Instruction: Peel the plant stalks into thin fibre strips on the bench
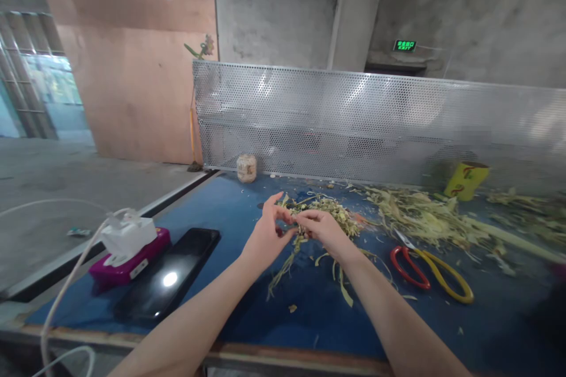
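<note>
My left hand [267, 232] and my right hand [325, 231] meet above the middle of the table, fingertips nearly touching. Thumb and fingers of each are pinched together, with the left forefinger raised. What lies between the fingertips is too small and hidden to make out. Right behind and below them is a loose pile of pale green-yellow dried plant strips [345, 218], partly covered by the hands. Thin strands [285, 274] trail from it toward the front. To the right of my right hand lie scissors [415, 256] with one red and one yellow handle.
A bigger heap of plant strips [424, 218] spreads to the right, near a yellow container [466, 181]. On the left are a black phone [177, 271] and a purple box [119, 268] with a white plug and cables. A whitish roll [246, 168] stands before the perforated metal screen [331, 123].
</note>
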A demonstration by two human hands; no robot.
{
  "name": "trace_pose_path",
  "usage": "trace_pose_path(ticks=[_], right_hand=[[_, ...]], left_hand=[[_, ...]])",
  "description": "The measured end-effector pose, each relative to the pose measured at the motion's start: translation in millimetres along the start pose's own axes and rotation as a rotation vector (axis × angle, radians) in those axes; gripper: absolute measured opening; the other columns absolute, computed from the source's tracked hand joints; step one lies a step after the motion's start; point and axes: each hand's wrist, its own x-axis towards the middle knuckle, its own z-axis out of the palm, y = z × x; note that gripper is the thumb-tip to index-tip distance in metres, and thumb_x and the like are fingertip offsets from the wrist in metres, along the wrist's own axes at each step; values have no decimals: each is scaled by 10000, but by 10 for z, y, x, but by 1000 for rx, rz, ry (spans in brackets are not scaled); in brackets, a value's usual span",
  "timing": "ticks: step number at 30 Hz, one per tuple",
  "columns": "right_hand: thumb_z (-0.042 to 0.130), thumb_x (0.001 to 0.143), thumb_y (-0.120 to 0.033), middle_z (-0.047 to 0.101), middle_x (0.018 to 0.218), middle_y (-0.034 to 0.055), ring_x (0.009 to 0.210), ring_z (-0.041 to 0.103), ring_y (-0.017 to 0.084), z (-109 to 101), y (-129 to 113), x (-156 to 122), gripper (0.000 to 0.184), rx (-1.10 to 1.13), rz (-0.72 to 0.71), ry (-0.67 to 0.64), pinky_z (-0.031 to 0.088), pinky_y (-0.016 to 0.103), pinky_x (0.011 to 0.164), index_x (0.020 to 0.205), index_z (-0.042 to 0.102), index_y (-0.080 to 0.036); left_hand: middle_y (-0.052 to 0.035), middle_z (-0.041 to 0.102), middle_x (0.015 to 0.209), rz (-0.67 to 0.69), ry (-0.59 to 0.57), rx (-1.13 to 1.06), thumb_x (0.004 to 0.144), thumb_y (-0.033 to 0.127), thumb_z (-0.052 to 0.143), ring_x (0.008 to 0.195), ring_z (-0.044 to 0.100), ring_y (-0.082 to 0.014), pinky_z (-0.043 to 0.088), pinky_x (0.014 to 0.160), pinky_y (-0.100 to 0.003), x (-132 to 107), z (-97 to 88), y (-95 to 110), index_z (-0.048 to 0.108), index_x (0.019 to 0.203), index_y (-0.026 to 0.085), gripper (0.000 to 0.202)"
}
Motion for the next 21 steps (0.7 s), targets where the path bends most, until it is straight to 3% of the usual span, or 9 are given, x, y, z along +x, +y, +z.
trace_pose_path(ticks=[4, 9, 14, 18, 21], right_hand=[[655, 610, -366, 449, 444, -58, 426, 390, 55, 1, 2, 1, 225, 40, -43, -50, 319, 195, 451, 657, 637, -147], [652, 630, -340, 555, 570, -28, 514, 466, 72, 28, -57, -37, 197, 8, -116, -101, 369, 211, 528, 681, 644, -150], [640, 644, -339, 613, 676, 8, 635, 543, 111, 32, -96, -34, 223, -86, -194, -156, 420, 245, 648, 749, 643, -143], [562, 701, -424, 578, 720, 5, 629, 531, 106, 14, -37, 35, 303, -154, -203, 53, 422, 222, 570, 845, 555, -158], [542, 702, -488, 550, 771, 14, 611, 527, 106, 50, 39, 48, 370, -171, -33, 113, 410, 205, 469, 876, 456, -173]], left_hand=[[10, 528, 809, -86, -20, -15, 667, 212, 609, 692, 568, -121, 444, 545, -226, 2, 11, -13, 212, 1231, 205, 690], [-13, 623, 774, -140, -116, -48, 660, 248, 614, 718, 602, -155, 457, 581, -259, 3, 14, -10, 223, 1272, 177, 730], [-15, 649, 743, -221, -56, -148, 661, 197, 582, 657, 617, -145, 480, 654, -286, 36, 24, -52, 283, 1249, 149, 661], [-8, 667, 670, -228, 18, -140, 653, 225, 606, 683, 629, -163, 472, 688, -299, 62, 1, -68, 324, 1228, 142, 646], [-1, 674, 669, -223, 92, -86, 660, 261, 606, 657, 625, -156, 471, 658, -286, 63, -30, -30, 332, 1236, 154, 647]])
